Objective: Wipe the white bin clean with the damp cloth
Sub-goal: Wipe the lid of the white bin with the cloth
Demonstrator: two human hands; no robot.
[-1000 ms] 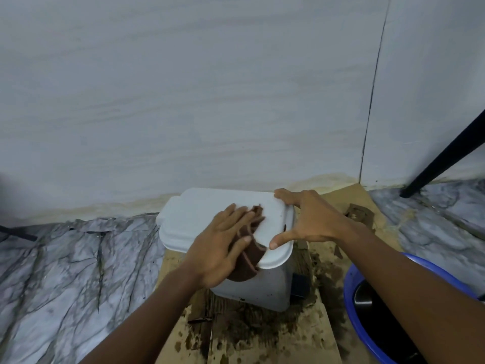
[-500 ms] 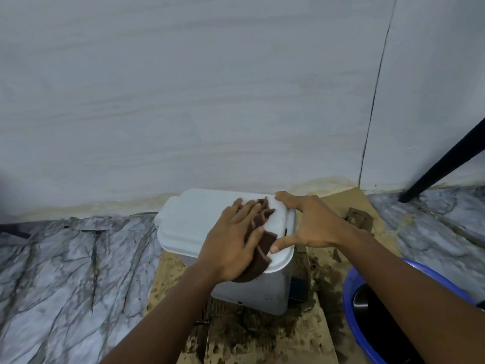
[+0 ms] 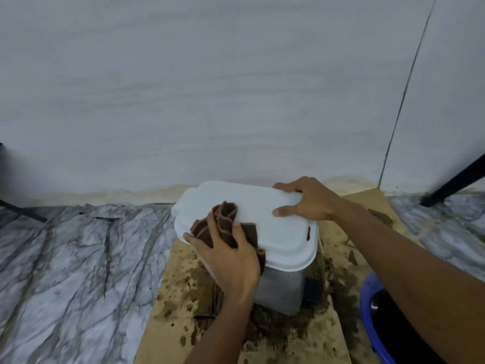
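White bin (image 3: pixel 280 290) stands at the far end of a brown-stained cardboard sheet (image 3: pixel 309 348). Nearest, the left hand (image 3: pixel 231 258) clutches a bunched brown cloth (image 3: pixel 225 222) at the lid's (image 3: pixel 262 206) near-left corner; beyond, the right hand (image 3: pixel 309 203) lies spread flat along its far edge. Hard sideways wiping could tip the bin if that hand slips.

A pale wall (image 3: pixel 183 88) meets a grey veined floor (image 3: pixel 65 258), where stained cardboard (image 3: pixel 301 342) lies beside a blue bucket (image 3: pixel 367 306).
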